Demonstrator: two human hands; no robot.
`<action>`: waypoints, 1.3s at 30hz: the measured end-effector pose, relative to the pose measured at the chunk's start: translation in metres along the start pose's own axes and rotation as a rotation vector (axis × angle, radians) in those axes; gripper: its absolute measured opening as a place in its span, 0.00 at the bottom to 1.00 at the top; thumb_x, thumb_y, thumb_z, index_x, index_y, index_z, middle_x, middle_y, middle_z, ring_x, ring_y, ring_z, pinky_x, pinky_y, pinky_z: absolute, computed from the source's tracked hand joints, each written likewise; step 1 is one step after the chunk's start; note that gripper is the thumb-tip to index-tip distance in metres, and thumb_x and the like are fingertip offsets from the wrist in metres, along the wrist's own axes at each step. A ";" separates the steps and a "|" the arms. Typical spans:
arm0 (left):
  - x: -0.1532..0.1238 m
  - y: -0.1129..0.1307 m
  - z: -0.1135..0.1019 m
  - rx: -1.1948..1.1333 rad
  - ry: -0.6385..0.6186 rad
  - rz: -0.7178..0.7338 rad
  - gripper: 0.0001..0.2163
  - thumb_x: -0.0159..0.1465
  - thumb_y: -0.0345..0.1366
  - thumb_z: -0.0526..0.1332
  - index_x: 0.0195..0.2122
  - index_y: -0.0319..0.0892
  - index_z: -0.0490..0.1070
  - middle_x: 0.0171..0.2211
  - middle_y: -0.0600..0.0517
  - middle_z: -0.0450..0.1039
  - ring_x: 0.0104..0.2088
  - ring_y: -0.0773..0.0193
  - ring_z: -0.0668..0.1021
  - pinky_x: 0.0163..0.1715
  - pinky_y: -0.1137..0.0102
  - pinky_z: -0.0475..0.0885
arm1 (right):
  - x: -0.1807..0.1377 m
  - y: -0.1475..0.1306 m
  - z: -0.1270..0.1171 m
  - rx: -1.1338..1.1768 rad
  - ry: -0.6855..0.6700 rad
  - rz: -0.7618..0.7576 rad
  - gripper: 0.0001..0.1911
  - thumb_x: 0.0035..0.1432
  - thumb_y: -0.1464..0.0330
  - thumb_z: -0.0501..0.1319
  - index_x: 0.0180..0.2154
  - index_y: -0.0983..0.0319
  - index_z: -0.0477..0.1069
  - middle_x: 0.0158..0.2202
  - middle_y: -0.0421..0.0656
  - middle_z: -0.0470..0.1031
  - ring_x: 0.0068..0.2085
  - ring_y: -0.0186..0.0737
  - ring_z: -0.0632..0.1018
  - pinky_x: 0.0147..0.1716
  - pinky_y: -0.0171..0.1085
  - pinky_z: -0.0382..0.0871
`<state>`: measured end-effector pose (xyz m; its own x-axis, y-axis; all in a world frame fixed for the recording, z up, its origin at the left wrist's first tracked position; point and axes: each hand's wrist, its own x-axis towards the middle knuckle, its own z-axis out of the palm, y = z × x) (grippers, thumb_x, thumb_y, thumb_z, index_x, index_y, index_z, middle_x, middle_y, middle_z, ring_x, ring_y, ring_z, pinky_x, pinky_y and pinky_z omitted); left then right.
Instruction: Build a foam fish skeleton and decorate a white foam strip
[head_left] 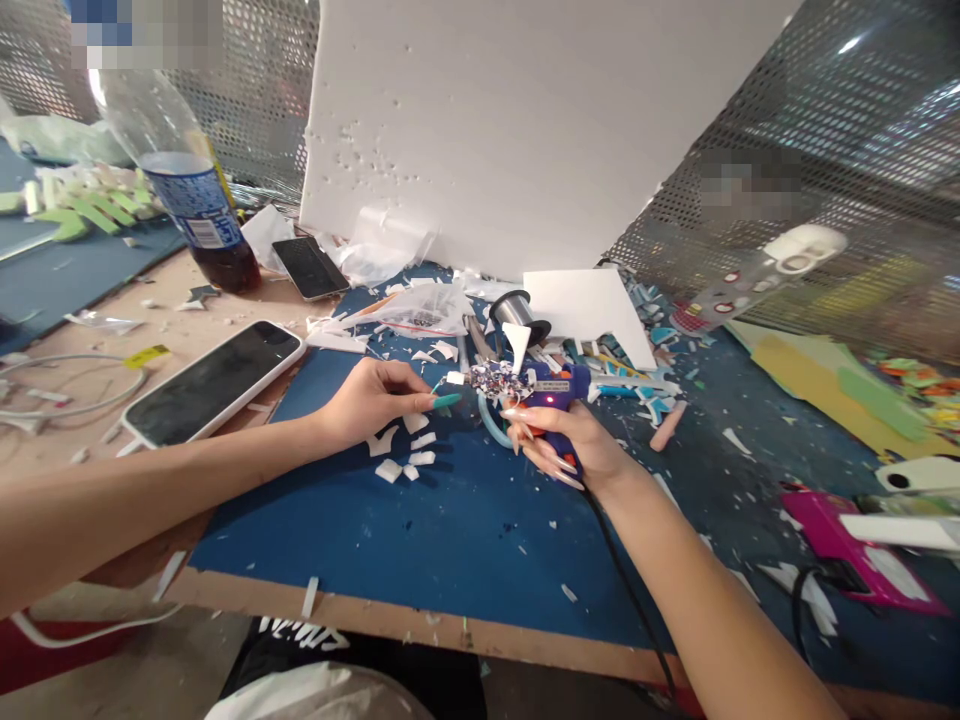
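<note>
My right hand is wrapped around the handle of a blue hot glue gun, whose red light is lit. Its front end points left and is crusted with speckled bits. A small white piece shows just at the nozzle; I cannot tell whether it touches. My left hand is closed in a pinch close to the nozzle. A teal pointed sliver shows at its thumb tip, maybe a long nail; what the fingers hold is unclear. Below them, several white foam pieces lie on the blue mat.
A phone and a cola bottle are at left. A wire spool, a white board and foam scraps stand behind. The gun's black cord runs toward me. At right lies a magenta tool.
</note>
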<state>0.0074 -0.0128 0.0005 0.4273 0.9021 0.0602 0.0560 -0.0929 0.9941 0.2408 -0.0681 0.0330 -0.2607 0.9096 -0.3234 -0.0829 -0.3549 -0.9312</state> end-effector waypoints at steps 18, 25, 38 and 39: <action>0.001 -0.001 0.001 -0.027 0.035 -0.034 0.09 0.48 0.38 0.70 0.21 0.38 0.75 0.20 0.54 0.73 0.21 0.72 0.71 0.21 0.76 0.67 | -0.001 0.000 0.001 0.015 -0.054 -0.027 0.12 0.49 0.66 0.63 0.19 0.66 0.70 0.07 0.34 0.59 0.06 0.25 0.58 0.06 0.26 0.55; 0.000 -0.002 0.000 -0.057 0.034 -0.024 0.08 0.48 0.38 0.70 0.22 0.39 0.75 0.21 0.54 0.73 0.22 0.72 0.72 0.22 0.77 0.67 | -0.002 -0.002 0.002 0.033 -0.063 -0.028 0.12 0.49 0.66 0.62 0.19 0.66 0.69 0.07 0.34 0.58 0.07 0.24 0.58 0.06 0.26 0.53; 0.001 0.000 0.001 0.010 -0.020 -0.008 0.07 0.47 0.37 0.68 0.22 0.38 0.75 0.22 0.53 0.73 0.22 0.71 0.72 0.24 0.75 0.67 | -0.002 -0.006 0.008 0.047 -0.084 -0.033 0.12 0.49 0.66 0.63 0.19 0.66 0.69 0.07 0.33 0.59 0.07 0.24 0.57 0.06 0.25 0.53; 0.001 0.000 0.001 0.006 -0.016 -0.014 0.07 0.47 0.37 0.69 0.21 0.39 0.75 0.21 0.53 0.73 0.22 0.71 0.72 0.23 0.75 0.67 | -0.003 -0.005 0.008 0.044 -0.085 -0.032 0.12 0.49 0.66 0.63 0.19 0.66 0.69 0.07 0.33 0.58 0.07 0.24 0.57 0.06 0.25 0.53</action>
<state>0.0088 -0.0124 0.0010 0.4407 0.8966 0.0448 0.0671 -0.0827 0.9943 0.2346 -0.0702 0.0401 -0.3377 0.8999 -0.2761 -0.1344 -0.3365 -0.9321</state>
